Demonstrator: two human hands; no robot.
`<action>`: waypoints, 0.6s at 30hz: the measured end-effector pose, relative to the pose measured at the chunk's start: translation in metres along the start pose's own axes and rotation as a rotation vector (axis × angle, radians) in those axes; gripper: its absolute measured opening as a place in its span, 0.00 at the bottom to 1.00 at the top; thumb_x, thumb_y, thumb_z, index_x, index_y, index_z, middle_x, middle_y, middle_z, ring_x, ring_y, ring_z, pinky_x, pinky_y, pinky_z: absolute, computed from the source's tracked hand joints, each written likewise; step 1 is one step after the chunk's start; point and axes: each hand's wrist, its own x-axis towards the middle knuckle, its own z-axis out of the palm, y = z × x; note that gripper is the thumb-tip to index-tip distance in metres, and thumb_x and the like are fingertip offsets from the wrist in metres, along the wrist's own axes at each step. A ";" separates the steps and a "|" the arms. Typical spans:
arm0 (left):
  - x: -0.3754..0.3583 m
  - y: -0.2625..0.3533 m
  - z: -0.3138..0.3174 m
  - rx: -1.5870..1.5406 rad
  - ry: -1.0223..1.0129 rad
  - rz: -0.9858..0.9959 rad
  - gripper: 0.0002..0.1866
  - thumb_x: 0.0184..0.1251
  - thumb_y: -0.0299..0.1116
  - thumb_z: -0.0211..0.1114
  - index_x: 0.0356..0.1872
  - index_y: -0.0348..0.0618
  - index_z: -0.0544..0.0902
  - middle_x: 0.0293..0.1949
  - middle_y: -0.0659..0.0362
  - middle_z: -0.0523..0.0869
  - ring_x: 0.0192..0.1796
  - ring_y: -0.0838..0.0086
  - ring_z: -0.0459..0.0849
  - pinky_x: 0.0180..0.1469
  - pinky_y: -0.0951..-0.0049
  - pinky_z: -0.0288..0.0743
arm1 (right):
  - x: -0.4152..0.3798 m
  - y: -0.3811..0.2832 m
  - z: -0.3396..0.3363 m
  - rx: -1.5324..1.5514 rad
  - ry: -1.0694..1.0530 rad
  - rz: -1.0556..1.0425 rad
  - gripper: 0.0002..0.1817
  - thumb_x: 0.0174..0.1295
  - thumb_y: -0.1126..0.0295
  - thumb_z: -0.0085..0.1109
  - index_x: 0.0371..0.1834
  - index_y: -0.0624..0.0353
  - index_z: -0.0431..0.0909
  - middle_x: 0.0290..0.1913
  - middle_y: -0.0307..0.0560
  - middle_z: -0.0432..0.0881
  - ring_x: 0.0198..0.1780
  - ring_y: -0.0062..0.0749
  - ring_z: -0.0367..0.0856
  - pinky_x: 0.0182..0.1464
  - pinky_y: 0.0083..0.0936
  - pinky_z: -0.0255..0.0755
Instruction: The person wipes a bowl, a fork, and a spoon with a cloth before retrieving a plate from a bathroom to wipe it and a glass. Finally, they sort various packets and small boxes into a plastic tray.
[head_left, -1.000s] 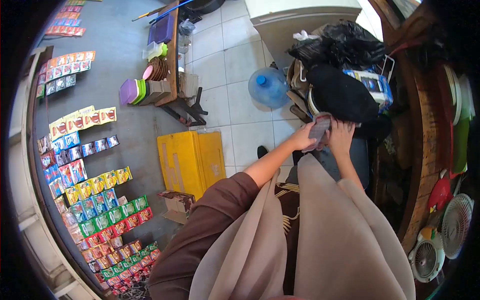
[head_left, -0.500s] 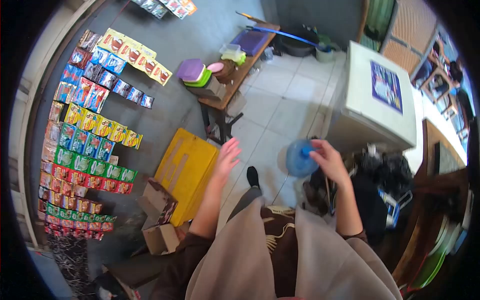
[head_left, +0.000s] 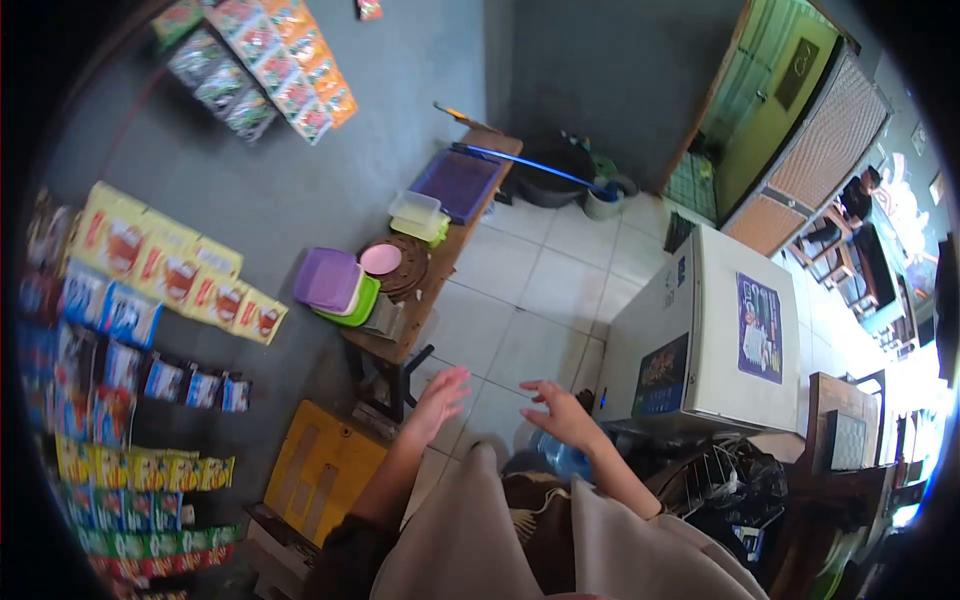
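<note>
My left hand [head_left: 438, 403] is raised over the tiled floor with its fingers apart, holding nothing. Across from it, my right hand [head_left: 562, 413] is also open, fingers stretched toward the left. Beneath my right wrist, a blue plastic water jug [head_left: 566, 457] stands low near my feet, partly hidden by my forearm and clothing. No contact between that hand and the jug is visible. To the left of my left forearm is a yellow box [head_left: 322, 468].
A wooden bench [head_left: 452, 258] holds plastic containers and a purple tray [head_left: 458, 187]. A white freezer [head_left: 720, 330] stands at right, with black plastic bags [head_left: 755, 485] below it. Sachet strips [head_left: 180, 270] hang on the left wall. A person [head_left: 853, 200] sits far right.
The view has tilted up toward the room's back. My right hand, which was by the jug's cap, is now farther left and apart from it. The hands are closer together.
</note>
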 end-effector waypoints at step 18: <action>0.370 0.244 0.167 0.102 -0.443 -0.060 0.18 0.63 0.42 0.52 0.53 0.53 0.66 0.55 0.65 0.70 0.55 0.74 0.70 0.53 0.68 0.62 | 0.191 0.120 -0.281 0.098 0.597 0.221 0.18 0.51 0.72 0.58 0.46 0.63 0.71 0.43 0.52 0.78 0.38 0.36 0.80 0.42 0.27 0.72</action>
